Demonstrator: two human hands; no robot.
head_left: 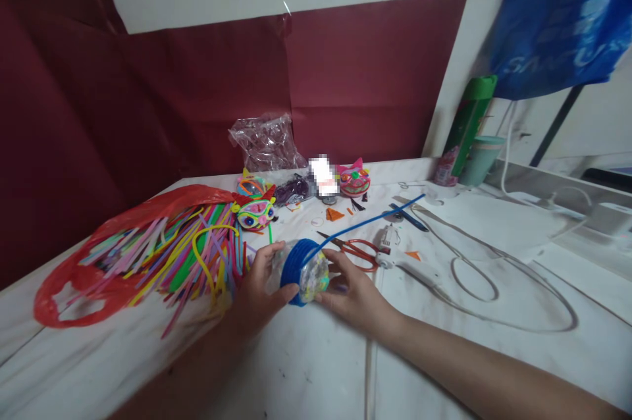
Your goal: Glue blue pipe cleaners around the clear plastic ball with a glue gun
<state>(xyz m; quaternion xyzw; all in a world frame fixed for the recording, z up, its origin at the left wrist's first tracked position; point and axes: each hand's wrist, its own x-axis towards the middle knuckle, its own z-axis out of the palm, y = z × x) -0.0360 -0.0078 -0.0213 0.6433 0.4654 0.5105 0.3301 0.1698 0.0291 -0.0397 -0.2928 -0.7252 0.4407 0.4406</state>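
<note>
A clear round ball (316, 277) with yellow and green bits inside is held up between my two hands. Blue pipe cleaner (296, 268) is wound in several turns around its left part, and one loose end sticks out to the upper right. My left hand (259, 288) grips the ball from the left, its thumb on the blue windings. My right hand (353, 291) holds the ball's right side with bent fingers. Just behind the right hand lie red-handled scissors (358, 250) and a white glue gun (407, 265) with its cord.
Many coloured pipe cleaners (187, 255) lie on a red plastic bag (54, 298) at left. Decorated balls (254, 212) and a pink one (354, 180) stand behind, near clear wrapping (266, 143). A green can (467, 130) and a cup (481, 160) stand back right.
</note>
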